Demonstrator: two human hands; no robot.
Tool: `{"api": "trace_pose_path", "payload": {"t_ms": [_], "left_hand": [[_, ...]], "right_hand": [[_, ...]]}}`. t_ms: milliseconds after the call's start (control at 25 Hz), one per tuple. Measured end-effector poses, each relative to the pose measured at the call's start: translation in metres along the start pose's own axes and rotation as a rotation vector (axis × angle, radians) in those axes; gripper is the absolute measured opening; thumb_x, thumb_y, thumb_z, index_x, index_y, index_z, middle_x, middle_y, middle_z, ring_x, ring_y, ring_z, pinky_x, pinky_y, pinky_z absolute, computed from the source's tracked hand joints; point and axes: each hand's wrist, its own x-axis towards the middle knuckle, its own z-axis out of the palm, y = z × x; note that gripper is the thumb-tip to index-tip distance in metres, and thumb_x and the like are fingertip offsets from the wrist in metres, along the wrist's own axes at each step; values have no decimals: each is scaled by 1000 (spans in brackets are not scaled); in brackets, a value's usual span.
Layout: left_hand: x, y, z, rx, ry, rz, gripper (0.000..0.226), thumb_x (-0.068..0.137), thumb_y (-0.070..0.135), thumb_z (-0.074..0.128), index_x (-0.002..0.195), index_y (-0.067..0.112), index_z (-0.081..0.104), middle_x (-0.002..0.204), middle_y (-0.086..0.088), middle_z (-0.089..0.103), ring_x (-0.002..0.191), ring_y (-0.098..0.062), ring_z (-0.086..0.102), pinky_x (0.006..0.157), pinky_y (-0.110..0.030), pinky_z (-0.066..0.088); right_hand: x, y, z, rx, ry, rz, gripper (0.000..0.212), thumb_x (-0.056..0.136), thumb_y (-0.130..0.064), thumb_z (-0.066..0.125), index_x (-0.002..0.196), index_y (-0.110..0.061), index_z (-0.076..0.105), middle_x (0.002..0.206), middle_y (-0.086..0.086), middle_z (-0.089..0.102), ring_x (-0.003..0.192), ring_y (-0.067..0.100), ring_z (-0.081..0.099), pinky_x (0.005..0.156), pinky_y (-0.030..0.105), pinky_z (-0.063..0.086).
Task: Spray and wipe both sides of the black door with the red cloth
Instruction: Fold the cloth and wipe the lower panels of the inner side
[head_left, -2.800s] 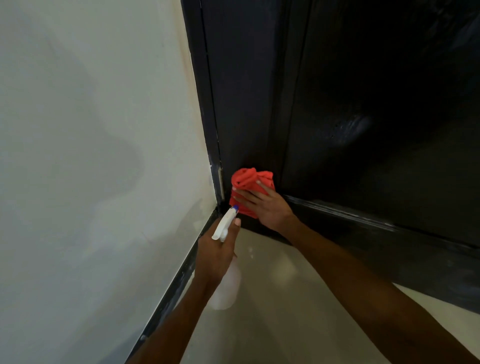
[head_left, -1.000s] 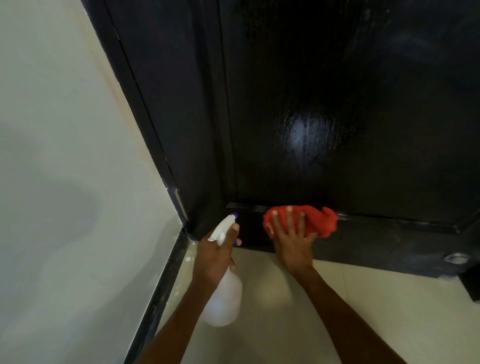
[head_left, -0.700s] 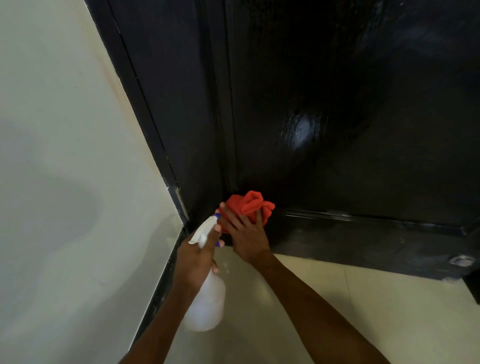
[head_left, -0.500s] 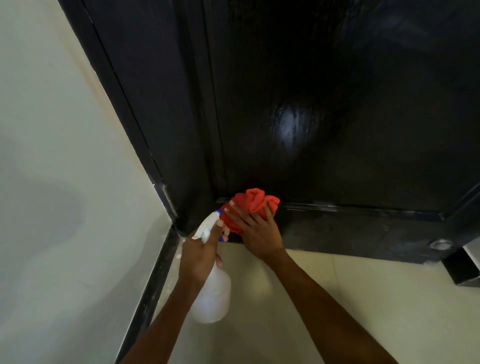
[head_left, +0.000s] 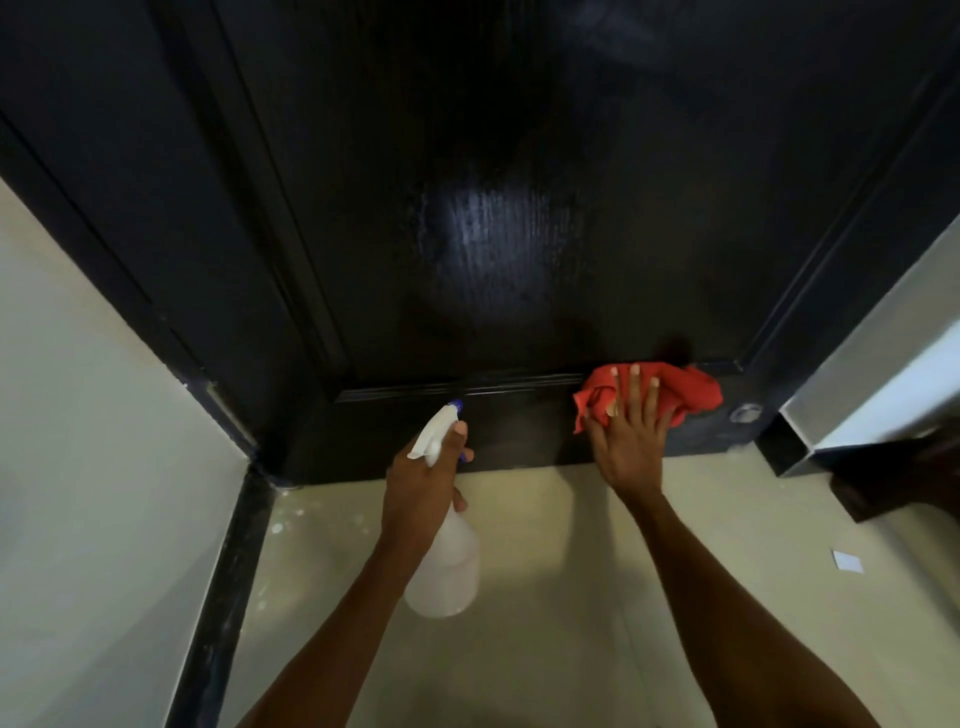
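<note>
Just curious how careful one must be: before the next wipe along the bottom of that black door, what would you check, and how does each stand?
1. Red cloth flat against the black door: ok.
2. Right hand pressing on the cloth with fingers spread: ok.
3. Spray bottle in the left hand, off the floor: ok.
4. Nozzle pointed toward the door: ok.
5. Bottom rail left of the cloth wiped clean: cannot tell.
6. Door's other side cleaned: cannot tell.

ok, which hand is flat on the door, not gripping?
The right hand, fingers spread, pressing the red cloth on the black door; the left hand grips the white spray bottle.
</note>
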Motion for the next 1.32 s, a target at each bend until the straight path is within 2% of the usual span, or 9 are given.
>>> {"api": "trace_pose_path", "payload": {"t_ms": [200,320,520,680,800,1040,1120,1200,1320], "left_hand": [[-1,-5,-17,24,38,10,41,95,48,60,118,15,70,88,0,76,46,-14,58,52,-24,52],[4,-8,-24,24,48,25,41,95,48,59,120,16,70,87,-1,76,49,-17,60,48,-18,50],[8,13,25,-21,-20,97,32,99,38,59,122,18,67,78,8,70,51,4,61,59,-9,47],[-1,25,71,-52,-121,61,34,95,47,61,113,19,72,84,6,77,42,-13,56,63,-39,57],[-6,23,94,-58,-202,3,43,86,57,60,102,19,73,85,3,77,43,-16,55,61,-39,54],[-4,16,105,-13,-183,-32,50,82,62,61,99,18,75,70,-4,74,44,-15,58,69,-39,59],[0,17,103,0,-139,-16,45,91,55,62,109,16,75,62,0,70,43,-11,57,62,-28,56],[4,18,105,2,-130,-2,49,89,58,61,112,16,74,63,-11,70,45,-14,59,67,-33,56],[1,20,114,26,-133,-19,43,93,55,60,104,15,74,57,-13,65,44,-13,59,69,-36,54]], "right_hand": [[8,-110,26,351,155,383,68,105,-42,44,159,-5,25,171,13,1,155,46,1,115,76,11],[-19,-141,44,148,14,43,69,106,-52,34,164,-32,3,172,1,-10,155,34,-16,116,68,6],[-3,-81,20,-60,-55,-339,69,98,-52,44,162,-41,19,171,-8,11,156,25,16,114,69,22],[9,37,-16,-122,-64,-132,64,101,-50,39,162,-36,23,171,1,18,157,30,14,116,66,25],[15,111,-38,84,-21,267,70,105,-58,29,152,-10,45,171,14,10,157,38,4,123,63,15],[41,28,-28,592,292,640,57,107,-26,50,156,-4,32,168,8,-5,156,41,-7,122,67,3],[23,3,-14,517,253,484,46,108,-26,50,151,-21,36,169,7,-4,156,38,-10,123,65,1],[1,-13,-6,431,100,277,60,109,-30,47,154,-49,12,171,5,-6,156,32,-18,124,52,-6],[-6,-1,-8,211,-18,67,66,109,-42,31,161,-44,-10,171,-3,-12,156,26,-22,123,51,-6]]}}
